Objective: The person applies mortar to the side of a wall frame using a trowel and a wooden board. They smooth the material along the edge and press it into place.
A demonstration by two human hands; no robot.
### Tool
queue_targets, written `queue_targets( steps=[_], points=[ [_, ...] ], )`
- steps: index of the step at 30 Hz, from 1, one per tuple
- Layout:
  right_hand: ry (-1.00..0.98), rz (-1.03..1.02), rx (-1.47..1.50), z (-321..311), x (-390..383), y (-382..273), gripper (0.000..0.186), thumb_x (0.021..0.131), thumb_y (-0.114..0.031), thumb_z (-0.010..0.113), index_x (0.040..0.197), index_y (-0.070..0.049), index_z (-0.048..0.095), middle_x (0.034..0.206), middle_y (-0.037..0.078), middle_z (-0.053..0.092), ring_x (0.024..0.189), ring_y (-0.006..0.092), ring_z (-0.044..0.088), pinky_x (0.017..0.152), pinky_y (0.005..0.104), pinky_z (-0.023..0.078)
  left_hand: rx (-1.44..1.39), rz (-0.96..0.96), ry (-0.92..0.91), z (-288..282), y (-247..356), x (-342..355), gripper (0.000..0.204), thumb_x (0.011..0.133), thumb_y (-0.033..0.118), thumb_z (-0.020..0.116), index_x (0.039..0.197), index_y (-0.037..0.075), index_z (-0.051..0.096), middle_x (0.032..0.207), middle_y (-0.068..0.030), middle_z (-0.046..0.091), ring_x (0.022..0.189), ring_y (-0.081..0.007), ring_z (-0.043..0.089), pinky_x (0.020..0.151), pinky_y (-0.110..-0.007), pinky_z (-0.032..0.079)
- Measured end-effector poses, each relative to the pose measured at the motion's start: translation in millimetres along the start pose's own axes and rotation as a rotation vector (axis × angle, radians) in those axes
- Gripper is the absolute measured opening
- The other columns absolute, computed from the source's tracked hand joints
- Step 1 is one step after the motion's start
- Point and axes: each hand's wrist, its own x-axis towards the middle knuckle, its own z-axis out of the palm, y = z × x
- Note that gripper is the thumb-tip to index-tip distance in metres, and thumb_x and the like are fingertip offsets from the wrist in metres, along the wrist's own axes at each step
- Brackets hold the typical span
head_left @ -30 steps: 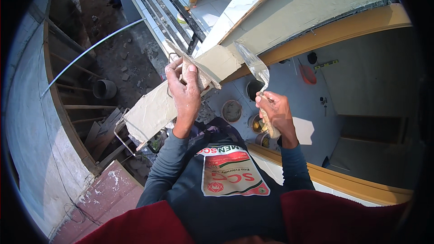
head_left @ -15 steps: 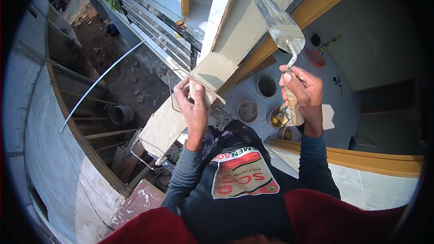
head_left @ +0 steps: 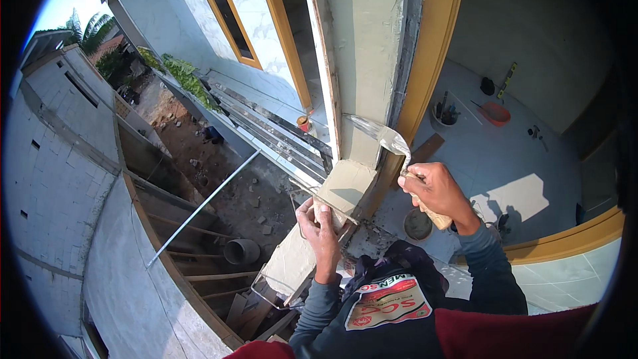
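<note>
My right hand (head_left: 435, 191) is wrapped round the wooden handle of a trowel (head_left: 393, 139). Its metal blade lies against the lower part of a wet-looking plastered wall strip (head_left: 367, 46), beside the yellow-brown door frame (head_left: 435, 46). Lower down, my left hand (head_left: 320, 231) grips a small mortar-smeared board (head_left: 341, 215) between thumb and fingers. The board sits across a plastered ledge (head_left: 291, 264), which runs from the foot of the wall strip toward me. A thin metal rod clamp (head_left: 258, 279) loops around the ledge's near end.
Right of the frame, a tiled floor holds a mortar bucket (head_left: 418, 224), a tool bucket (head_left: 446, 114), an orange basin (head_left: 495, 114) and a spirit level (head_left: 510, 78). Leftward are a slatted bench (head_left: 266, 126), a pale pole (head_left: 206, 203) and a lower dirt yard with a grey bucket (head_left: 241, 251).
The trowel has come down from the air onto the plastered wall strip. My left hand still holds the board at the ledge. The whole view has tilted upward and shifted.
</note>
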Motion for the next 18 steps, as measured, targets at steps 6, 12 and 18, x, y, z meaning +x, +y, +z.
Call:
queue_targets(
  steps=[6,12,18],
  points=[
    [0.195,-0.279,0.276,-9,-9,-43,0.025,0.094,-0.018,0.062,0.098,0.006,0.063,0.067,0.003,0.058,0.054,0.0063,0.055,0.047,0.0226,0.044,0.152,0.129,-0.038,-3,-13,4,0.038,0.097,0.021,0.057,0.125,0.000,0.042,0.111,-0.0170,0.057,0.100,-0.0197,0.058,0.088,-0.032,0.048],
    [0.226,-0.500,0.574,6,18,-85,0.032,0.096,-0.019,0.060,0.110,0.009,0.060,0.080,0.007,0.062,0.057,0.0084,0.057,0.047,0.0238,0.047,0.120,0.124,-0.047,-2,-4,5,0.040,0.097,0.022,0.058,0.125,-0.001,0.042,0.110,-0.0162,0.057,0.098,-0.0183,0.057,0.087,-0.031,0.048],
    [0.101,-0.441,0.659,7,38,-91,0.034,0.096,-0.024,0.060,0.107,0.008,0.062,0.079,0.006,0.062,0.056,0.0086,0.057,0.046,0.0239,0.047,0.133,0.191,-0.046,-2,1,4,0.040,0.097,0.020,0.058,0.125,-0.004,0.043,0.111,-0.0162,0.057,0.101,-0.0180,0.056,0.089,-0.032,0.046]
  ],
)
